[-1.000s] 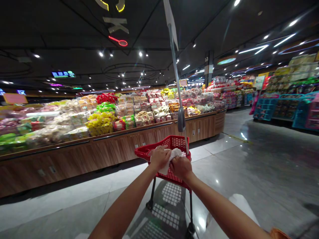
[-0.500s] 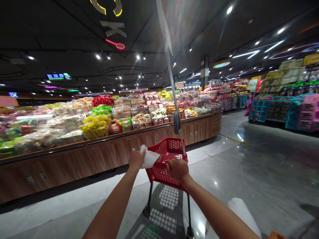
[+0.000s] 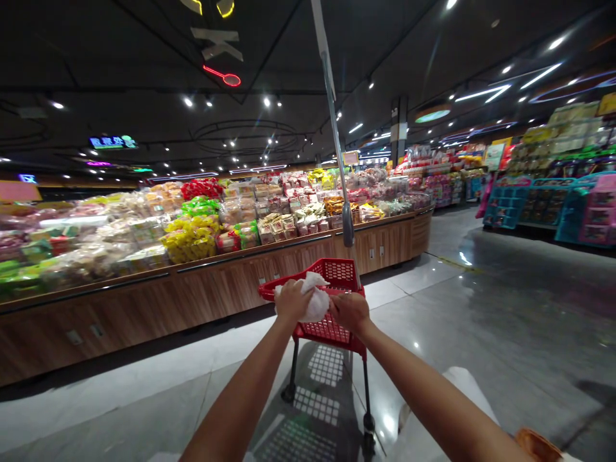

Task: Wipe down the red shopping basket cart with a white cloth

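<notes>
In the head view a red plastic shopping cart point(image 3: 342, 272) stands in front of me on dark legs with casters. My left hand point(image 3: 291, 300) is closed on a crumpled white cloth or wipe point(image 3: 317, 307), pressed on the cart's handle. Close beside it, my right hand point(image 3: 351, 312) is wrapped around the right part of the handle. The two hands are almost touching, with the cloth between them. A tall metal pole point(image 3: 337, 138) with a grey fitting point(image 3: 347, 226) rises at the cart's right side.
A long wood-panelled display counter point(image 3: 231, 282) heaped with packaged food crosses behind the cart. To the right, blue racks point(image 3: 507, 204) and stacked goods point(image 3: 561, 138) line an aisle of shiny grey floor point(image 3: 481, 301). A white shape, perhaps clothing point(image 3: 464, 391), shows at lower right.
My left hand has slid right along the handle with the white cloth, up close to my right hand. My right hand still grips the handle. The view has shifted slightly.
</notes>
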Action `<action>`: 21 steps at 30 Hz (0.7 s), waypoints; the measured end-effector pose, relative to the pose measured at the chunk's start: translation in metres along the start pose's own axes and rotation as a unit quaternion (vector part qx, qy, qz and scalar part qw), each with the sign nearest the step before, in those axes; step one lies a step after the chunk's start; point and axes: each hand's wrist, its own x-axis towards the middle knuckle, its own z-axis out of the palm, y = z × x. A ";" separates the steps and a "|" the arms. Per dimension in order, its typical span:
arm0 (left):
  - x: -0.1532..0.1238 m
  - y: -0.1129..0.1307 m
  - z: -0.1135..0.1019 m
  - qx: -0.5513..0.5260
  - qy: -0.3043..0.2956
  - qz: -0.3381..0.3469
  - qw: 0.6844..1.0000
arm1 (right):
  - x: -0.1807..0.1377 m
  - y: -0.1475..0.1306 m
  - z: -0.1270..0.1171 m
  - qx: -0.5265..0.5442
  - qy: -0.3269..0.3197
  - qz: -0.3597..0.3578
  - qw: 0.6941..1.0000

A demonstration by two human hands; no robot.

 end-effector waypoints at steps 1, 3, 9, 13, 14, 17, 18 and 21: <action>0.008 -0.013 -0.003 -0.006 -0.015 -0.019 1.000 | -0.001 0.001 0.000 0.002 0.008 -0.005 1.000; 0.019 -0.044 -0.009 0.000 -0.035 -0.075 0.997 | -0.004 0.001 0.001 0.006 0.027 -0.016 0.999; 0.007 -0.090 -0.011 0.000 -0.027 -0.064 0.998 | -0.011 0.016 0.009 0.031 0.088 -0.050 0.994; -0.015 -0.046 -0.002 -0.065 -0.021 0.082 0.994 | -0.005 0.041 0.005 0.055 0.082 -0.071 0.993; -0.018 -0.033 -0.001 -0.071 -0.019 0.113 0.991 | -0.003 0.044 0.004 0.051 0.076 -0.061 0.994; -0.015 -0.004 -0.001 -0.061 -0.034 0.143 0.987 | 0.002 0.044 -0.001 0.018 0.086 0.019 0.996; -0.011 0.000 -0.003 -0.051 -0.048 0.125 0.990 | 0.002 0.041 -0.002 0.012 0.099 0.046 0.994; 0.006 -0.011 -0.011 0.007 -0.103 0.035 0.994 | -0.002 0.031 -0.002 0.034 0.142 0.076 0.986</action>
